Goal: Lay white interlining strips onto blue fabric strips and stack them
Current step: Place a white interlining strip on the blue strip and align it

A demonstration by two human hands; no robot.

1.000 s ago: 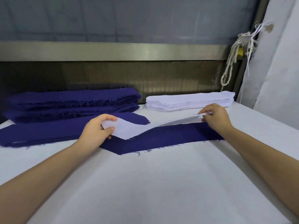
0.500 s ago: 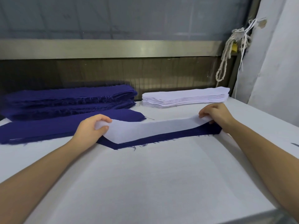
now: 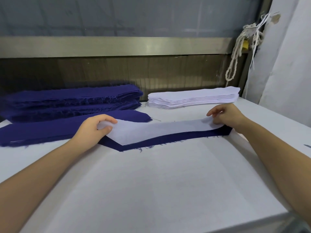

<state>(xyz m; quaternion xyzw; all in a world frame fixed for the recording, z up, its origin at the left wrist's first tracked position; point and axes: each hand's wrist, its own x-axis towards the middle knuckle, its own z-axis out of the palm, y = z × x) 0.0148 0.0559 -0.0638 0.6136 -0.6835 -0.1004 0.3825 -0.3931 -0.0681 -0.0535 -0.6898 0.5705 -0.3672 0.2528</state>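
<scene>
the long white interlining strip, a second ago lifted and twisted between the hands, now lies nearly flat along the dark blue fabric strip, hiding all but its near edge. the right hand has lowered its end to the cloth.

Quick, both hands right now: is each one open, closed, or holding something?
Left hand: closed, gripping the left end of the white strip.
Right hand: closed, pinching the strip's right end.

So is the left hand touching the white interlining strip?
Touching: the head view shows the left hand pinching the left end of the white interlining strip between thumb and fingers.
</scene>
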